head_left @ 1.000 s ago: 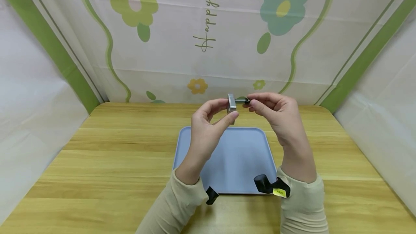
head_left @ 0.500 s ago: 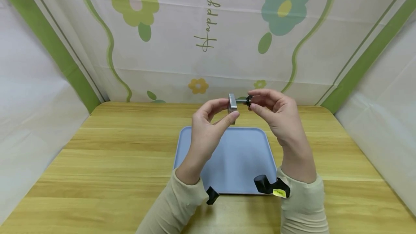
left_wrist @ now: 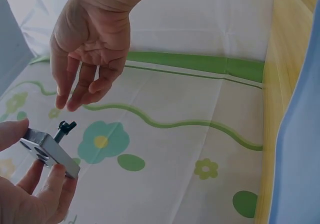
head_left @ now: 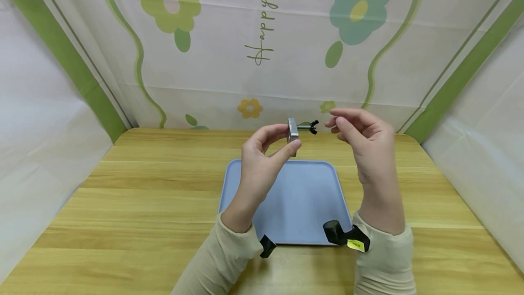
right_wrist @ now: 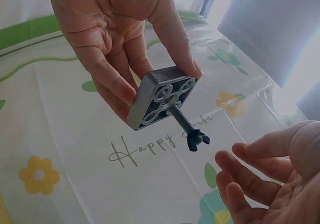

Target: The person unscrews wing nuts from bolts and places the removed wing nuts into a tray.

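My left hand (head_left: 262,163) pinches a square metal block (right_wrist: 162,99) by its edges, thumb on one side and fingers on the other. Round holes with raised rims show on the block's face in the right wrist view. From its middle a threaded bolt (right_wrist: 182,119) sticks out toward the right, carrying a dark wing nut (right_wrist: 198,140) at its free end. My right hand (head_left: 366,144) hovers just right of the wing nut, apart from it, with loosely bent fingers and nothing between them.
A light blue tray (head_left: 294,204) lies on the wooden table (head_left: 143,204) below the hands. A flowered cloth (head_left: 221,49) hangs behind the table. Black camera mounts (head_left: 345,236) sit on the wrists over beige sleeves.
My right hand has let go of the wing nut and drawn back to the right, leaving the nut on the bolt's end. The left hand and block have stayed nearly still.
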A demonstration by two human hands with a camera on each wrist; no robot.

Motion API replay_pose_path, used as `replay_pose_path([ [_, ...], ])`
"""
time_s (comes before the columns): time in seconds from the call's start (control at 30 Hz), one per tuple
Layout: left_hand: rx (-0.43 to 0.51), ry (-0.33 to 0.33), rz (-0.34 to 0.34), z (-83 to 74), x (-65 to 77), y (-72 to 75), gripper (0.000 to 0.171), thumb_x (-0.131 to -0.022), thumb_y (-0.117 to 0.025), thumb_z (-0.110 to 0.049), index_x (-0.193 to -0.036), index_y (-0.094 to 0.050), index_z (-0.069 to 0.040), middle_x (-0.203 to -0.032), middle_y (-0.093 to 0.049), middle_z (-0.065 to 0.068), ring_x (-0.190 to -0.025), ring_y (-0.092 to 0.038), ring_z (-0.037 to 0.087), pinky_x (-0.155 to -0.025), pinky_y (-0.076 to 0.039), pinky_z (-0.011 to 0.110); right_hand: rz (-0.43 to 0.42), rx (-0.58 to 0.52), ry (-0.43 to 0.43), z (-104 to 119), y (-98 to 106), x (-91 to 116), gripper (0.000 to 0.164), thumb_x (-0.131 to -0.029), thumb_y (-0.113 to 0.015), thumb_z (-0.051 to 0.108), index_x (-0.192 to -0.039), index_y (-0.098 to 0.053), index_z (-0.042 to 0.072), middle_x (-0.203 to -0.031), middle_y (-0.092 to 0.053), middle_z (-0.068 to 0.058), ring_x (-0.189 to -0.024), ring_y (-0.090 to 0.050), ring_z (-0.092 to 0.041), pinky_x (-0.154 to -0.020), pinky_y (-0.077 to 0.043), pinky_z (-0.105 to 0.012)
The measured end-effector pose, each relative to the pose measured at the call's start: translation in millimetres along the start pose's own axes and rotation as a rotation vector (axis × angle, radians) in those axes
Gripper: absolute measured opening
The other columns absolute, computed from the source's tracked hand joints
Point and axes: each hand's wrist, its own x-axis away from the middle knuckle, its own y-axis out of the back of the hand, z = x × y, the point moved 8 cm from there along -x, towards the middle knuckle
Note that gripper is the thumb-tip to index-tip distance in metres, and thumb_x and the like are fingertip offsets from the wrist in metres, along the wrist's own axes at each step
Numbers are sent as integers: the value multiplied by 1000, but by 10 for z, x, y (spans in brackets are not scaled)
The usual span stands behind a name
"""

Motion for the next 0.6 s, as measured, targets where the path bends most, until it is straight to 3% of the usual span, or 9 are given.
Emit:
replay_pose_path([
  [0.2,-6,0,-1,-4,5,-5,34,-86,-78,-7,-117,-66,-2,-120,-66,10,-116,-62,17,-90,-59,30,64,29,-35,9,-50,17,14,-95,-64,1,-104,-71,-6,-70,-72,0,-67,-67,-12,-62,-53,-20],
  [0.43,-6,1,1,0,7,-17,33,-86,-77,-7,-117,-66,-2,-119,-66,10,-116,-61,17,-90,-60,31,172,129,-107,-62,-131,36,14,-99,-61,11,-104,-73,14,-74,-72,3,-68,-64,-12,-64,-53,-21],
  [0.6,-6,2,4,5,6,-22,33,-86,-77,-7,-117,-66,-2,-119,-66,10,-117,-61,17,-90,-60,31,194,150,-125,-92,-140,32,14,-99,-61,13,-102,-74,19,-76,-73,4,-71,-67,-11,-67,-55,-19],
])
